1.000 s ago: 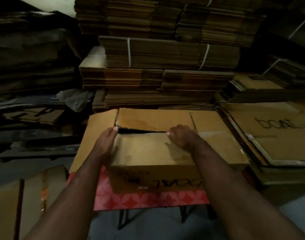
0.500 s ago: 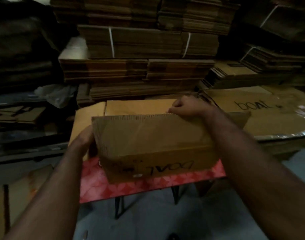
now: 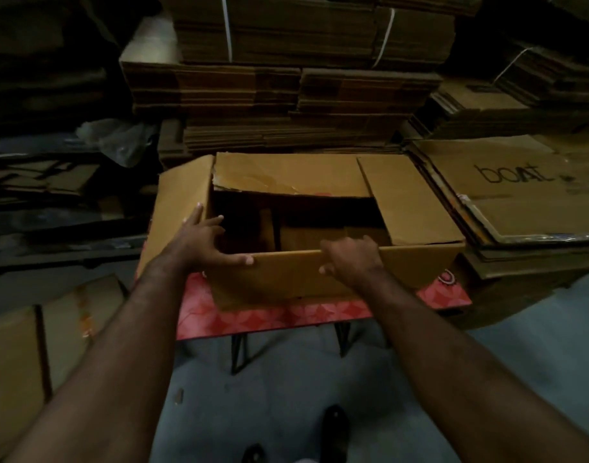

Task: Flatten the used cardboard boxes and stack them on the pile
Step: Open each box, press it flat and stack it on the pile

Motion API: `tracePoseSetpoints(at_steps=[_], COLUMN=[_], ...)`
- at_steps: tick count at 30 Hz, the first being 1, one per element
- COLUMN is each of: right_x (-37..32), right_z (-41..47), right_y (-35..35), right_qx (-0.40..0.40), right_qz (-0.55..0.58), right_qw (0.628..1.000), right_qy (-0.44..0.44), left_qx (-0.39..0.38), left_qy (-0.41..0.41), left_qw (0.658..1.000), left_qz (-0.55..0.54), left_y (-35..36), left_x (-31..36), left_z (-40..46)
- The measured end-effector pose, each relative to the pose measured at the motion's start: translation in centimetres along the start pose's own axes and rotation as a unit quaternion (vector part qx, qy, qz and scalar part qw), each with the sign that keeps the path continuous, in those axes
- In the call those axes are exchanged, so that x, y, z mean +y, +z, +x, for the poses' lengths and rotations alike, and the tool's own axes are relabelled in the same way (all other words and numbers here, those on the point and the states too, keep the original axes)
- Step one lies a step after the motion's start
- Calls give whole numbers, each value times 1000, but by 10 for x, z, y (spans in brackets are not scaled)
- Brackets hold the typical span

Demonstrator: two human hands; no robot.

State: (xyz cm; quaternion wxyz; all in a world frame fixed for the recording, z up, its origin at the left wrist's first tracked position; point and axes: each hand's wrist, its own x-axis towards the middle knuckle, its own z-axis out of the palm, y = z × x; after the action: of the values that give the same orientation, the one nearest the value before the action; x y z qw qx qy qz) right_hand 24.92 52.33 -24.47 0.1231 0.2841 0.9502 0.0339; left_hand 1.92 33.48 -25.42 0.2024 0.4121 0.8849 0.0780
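Observation:
A brown cardboard box (image 3: 286, 279) stands open on a small red patterned table (image 3: 269, 319). Its top flaps are spread: one to the left, one at the back, one to the right. The inside is dark, with the bottom flaps dimly visible. My left hand (image 3: 206, 238) grips the box's near left corner, thumb along the near edge and fingers over the left wall. My right hand (image 3: 350, 259) curls over the near flap's edge, fingers hooked inside and thumb on the outer face. A pile of flattened boxes (image 3: 520, 195), the top one marked "boat", lies to the right.
Tall strapped stacks of flattened cardboard (image 3: 303, 78) fill the back. Flat cardboard sheets (image 3: 26, 362) lean at the lower left on the grey floor. A crumpled plastic bag (image 3: 119, 142) lies at the left. My shoes (image 3: 335, 432) show below the table.
The near top flap, lying shut a second ago, was lifted and folded toward me, so the box is now open. My left hand moved from the flap to the near left corner.

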Motion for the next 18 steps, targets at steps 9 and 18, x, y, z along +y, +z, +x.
tracePoseSetpoints(at_steps=[9,18], right_x=[-28,24], right_z=[29,21], right_y=[5,3], right_qx=[20,-30], right_qz=[106,223], right_qw=[994,970], right_qy=[-33,89], left_qx=[13,98], left_qy=[-103,4], left_qw=[994,995], left_qz=[-35,-12], left_y=[-16,14], left_x=[-29,69], left_z=[1,33])
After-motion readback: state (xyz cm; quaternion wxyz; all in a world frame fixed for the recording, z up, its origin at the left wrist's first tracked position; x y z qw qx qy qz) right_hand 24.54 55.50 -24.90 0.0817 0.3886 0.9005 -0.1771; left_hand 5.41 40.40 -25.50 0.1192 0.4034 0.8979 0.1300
